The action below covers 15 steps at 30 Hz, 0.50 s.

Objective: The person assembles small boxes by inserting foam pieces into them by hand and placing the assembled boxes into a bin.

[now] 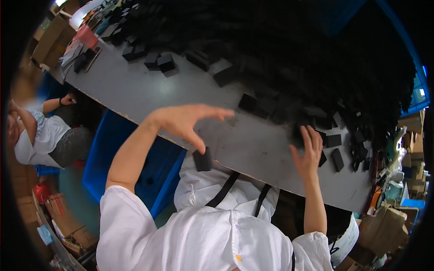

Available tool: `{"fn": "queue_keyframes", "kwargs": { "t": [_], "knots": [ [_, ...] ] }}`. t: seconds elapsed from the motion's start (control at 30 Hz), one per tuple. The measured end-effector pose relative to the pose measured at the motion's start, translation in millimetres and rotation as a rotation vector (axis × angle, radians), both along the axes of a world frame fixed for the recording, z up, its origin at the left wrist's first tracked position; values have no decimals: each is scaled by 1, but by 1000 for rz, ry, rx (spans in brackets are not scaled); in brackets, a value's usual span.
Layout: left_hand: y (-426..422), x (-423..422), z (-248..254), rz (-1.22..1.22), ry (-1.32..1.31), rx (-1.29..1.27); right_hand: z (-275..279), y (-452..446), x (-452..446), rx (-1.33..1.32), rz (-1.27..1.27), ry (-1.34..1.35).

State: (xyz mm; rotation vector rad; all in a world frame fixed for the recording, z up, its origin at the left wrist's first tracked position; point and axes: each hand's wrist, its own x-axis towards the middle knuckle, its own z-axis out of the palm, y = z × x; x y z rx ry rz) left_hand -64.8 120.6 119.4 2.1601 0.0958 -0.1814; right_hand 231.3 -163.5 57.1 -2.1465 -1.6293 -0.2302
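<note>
My left hand (183,123) is spread over the near table edge, with thumb and fingers wide apart. Just below the thumb tip is a black block (202,159), outside the table edge and apart from the fingers; I cannot tell whether it rests on anything. On the right, my right hand (309,151) curves its thumb and fingers around a blurred black block (297,136) at the edge of the dark pile. More black blocks (337,160) lie beside that hand.
A large heap of black pieces (280,58) covers the back of the grey table (181,90). Below the table's left edge stands a blue bin (101,167). A seated person (49,133) is at far left. Cardboard boxes (384,230) stand at right.
</note>
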Motion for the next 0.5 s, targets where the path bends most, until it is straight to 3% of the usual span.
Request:
{"fn": "queue_keyframes", "kwargs": {
  "t": [0.03, 0.13, 0.23, 0.33, 0.43, 0.5],
  "knots": [
    [22, -11, -11, 250, -107, 228, -6, -6, 15, -39, -121, -90],
    [96, -22, -76, 874, -296, 1101, -18, -10, 41, -84, -95, -104],
    [136, -24, -106, 985, -315, 962, -6, 2, 39, 19, -140, -74],
    [96, -6, -92, 993, -689, 701, 8, 9, 33, 219, -189, 86],
    [26, 12, -102, 647, -413, 285, 7, 20, 8, 274, -161, 529],
    [-11, 20, -106, 674, -279, 394, 4, 29, -9, 166, -46, 681]
  ]
}}
